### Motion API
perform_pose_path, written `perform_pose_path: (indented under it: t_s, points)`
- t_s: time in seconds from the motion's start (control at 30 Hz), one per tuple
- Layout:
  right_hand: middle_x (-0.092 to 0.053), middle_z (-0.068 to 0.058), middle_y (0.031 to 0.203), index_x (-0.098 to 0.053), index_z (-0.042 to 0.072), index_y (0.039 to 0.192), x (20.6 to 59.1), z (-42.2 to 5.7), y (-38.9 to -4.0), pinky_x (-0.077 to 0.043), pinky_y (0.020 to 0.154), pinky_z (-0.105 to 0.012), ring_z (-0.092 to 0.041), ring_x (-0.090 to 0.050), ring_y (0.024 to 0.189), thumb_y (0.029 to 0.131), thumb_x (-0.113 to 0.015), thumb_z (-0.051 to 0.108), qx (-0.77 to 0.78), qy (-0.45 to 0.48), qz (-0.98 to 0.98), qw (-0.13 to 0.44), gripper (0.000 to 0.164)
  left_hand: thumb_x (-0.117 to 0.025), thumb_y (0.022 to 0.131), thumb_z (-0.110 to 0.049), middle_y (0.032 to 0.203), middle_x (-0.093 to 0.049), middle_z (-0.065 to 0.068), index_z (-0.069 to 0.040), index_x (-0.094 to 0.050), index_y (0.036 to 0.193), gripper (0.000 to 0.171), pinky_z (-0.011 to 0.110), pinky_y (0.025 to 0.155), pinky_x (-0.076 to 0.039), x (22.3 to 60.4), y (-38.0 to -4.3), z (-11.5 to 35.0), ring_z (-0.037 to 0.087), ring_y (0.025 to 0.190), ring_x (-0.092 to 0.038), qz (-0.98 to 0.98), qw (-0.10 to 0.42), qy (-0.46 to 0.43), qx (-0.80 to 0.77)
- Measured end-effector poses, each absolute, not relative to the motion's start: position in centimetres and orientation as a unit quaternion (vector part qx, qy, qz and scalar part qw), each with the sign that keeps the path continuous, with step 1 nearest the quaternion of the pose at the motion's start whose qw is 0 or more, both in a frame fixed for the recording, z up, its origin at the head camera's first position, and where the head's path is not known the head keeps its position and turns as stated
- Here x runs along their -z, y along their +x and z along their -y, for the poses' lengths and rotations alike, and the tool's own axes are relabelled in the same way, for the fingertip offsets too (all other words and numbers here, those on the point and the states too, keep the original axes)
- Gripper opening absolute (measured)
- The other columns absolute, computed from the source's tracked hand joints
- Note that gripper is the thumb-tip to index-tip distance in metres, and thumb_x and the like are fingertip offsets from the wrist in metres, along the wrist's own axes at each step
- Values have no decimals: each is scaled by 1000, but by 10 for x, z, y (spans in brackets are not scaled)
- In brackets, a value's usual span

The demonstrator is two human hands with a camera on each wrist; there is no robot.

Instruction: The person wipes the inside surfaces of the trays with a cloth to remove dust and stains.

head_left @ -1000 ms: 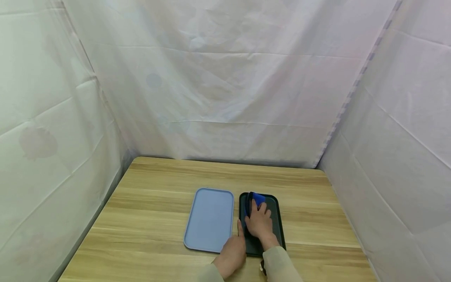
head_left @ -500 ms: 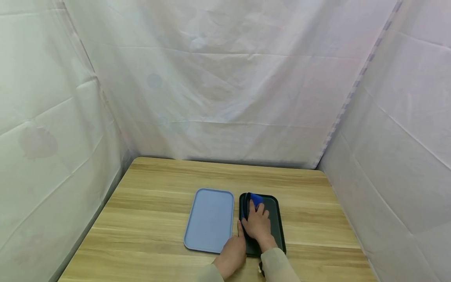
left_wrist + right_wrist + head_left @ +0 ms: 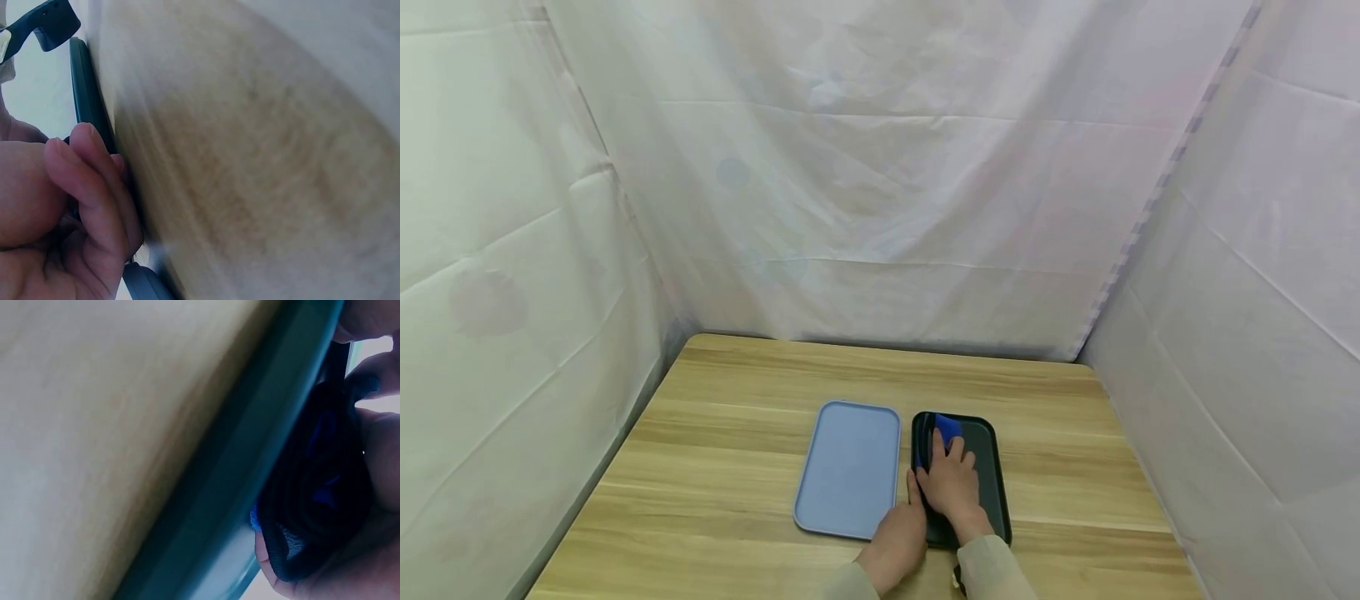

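Note:
My right hand (image 3: 952,483) lies over a black-and-blue fabric piece (image 3: 949,427) in the dark green tray (image 3: 992,475), index finger reaching onto its blue part. In the right wrist view, the fabric (image 3: 315,481) looks rolled in layers with black edging, and the right thumb and fingers close about it beside the green rim. My left hand (image 3: 898,535) is at that tray's near-left corner, its index finger straight along the left rim. In the left wrist view, the left hand's (image 3: 94,206) other fingers bend in beside the tray edge. The fabric's middle is hidden under the right hand.
A light blue tray (image 3: 850,467) stands just left of the green one, its near-right corner beside the left hand. Both trays are on a wood-grain table (image 3: 722,492). Pale curtains (image 3: 880,192) enclose the back and sides. A small dark device (image 3: 59,25) is at the right wrist.
My right hand has shifted slightly left within the green tray. The fabric's black edge, which stuck up past the far rim, now lies lower. The left hand and both trays hold their places.

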State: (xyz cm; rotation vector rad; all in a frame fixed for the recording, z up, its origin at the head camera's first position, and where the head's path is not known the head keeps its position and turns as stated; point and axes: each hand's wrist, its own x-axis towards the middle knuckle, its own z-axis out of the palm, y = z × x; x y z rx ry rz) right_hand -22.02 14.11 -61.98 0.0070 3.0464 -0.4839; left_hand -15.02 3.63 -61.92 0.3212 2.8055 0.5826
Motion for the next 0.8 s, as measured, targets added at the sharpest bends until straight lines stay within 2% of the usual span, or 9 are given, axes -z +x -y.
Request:
perform_pose_path:
  t_s: [0.27, 0.5, 0.8]
  points:
    - [-35, -26, 138, -33, 13, 151, 618, -140, -213, -48, 71, -51, -41, -46, 102, 87, -67, 42, 156, 4, -987, 25, 78, -69, 83, -11, 57, -55, 5, 10, -17, 150, 87, 27, 47, -44, 619, -149, -37, 14, 49, -51, -968, 121, 105, -194]
    - [-34, -26, 140, -31, 14, 152, 617, -140, -208, -47, 75, -53, -41, -45, 106, 88, -66, 43, 157, 12, -987, 42, 78, -62, 89, -10, 54, -53, 4, 9, -16, 150, 79, 27, 45, -43, 618, -148, -36, 14, 46, -50, -965, 128, 108, -200]
    - [-36, -26, 138, -33, 13, 151, 619, -140, -203, -48, 72, -53, -41, -46, 103, 88, -67, 43, 152, 8, -988, 37, 78, -65, 86, -8, 54, -52, 5, 9, -14, 151, 84, 27, 47, -43, 619, -148, -35, 14, 47, -50, -961, 134, 103, -219]
